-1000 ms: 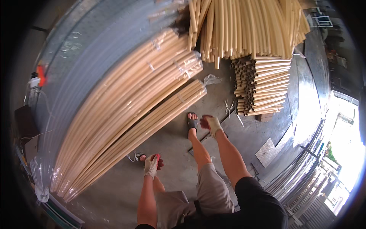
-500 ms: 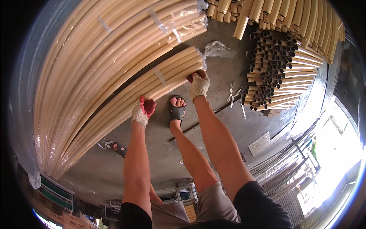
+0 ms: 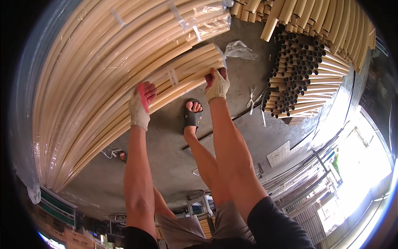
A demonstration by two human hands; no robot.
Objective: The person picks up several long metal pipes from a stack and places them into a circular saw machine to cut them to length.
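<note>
A plastic-wrapped bundle of long tan tubes (image 3: 188, 86) lies against a larger stack of wrapped tubes (image 3: 112, 54). I wear off-white knit gloves with red palms and bare fingertips. My right hand (image 3: 217, 85) is closed on the near end of the bundle, its fingers bent over the end edge. Farther along the bundle's near side, my left hand (image 3: 141, 101) is over the tubes, its red palm turned toward the right. The left fingers are loosely bent and apart, with nothing in them. Clear tape (image 3: 172, 77) crosses the bundle between my hands.
Crumpled clear plastic (image 3: 240, 50) lies on the grey floor beyond the bundle's end. Dark-ended tubes (image 3: 296, 74) are piled at the right, below more tan tubes (image 3: 315, 16). My sandalled foot (image 3: 193, 114) stands close to the bundle. White string (image 3: 251, 101) lies on the floor.
The bundle has shifted toward the large stack, and the dark gap between them has mostly closed. My left hand has moved up and left, over the tubes; my right hand remains at the end.
</note>
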